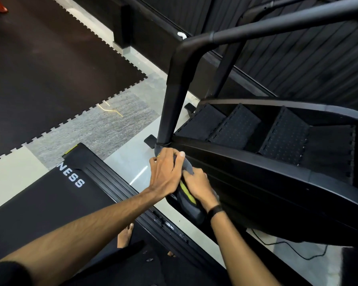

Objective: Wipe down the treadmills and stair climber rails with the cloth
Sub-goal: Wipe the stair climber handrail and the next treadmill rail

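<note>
Holding the grey cloth (189, 169) bunched at the foot of the climber rail (172, 112), left hand (166, 176) gripping its top and right hand (199, 187) clutching the lower fold, the person should probably wrap it right round the tube and drag upward firmly, not dab.

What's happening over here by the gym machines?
A person is cleaning a stair climber. Both hands are down at the foot of its black handrail post, working a grey cloth with a yellow stripe against the machine's side. The left hand grips the cloth just below the post's base, and the right hand holds it a little lower. A treadmill lies to the left, with the person's bare foot on it. The upper rail is not being touched.
</note>
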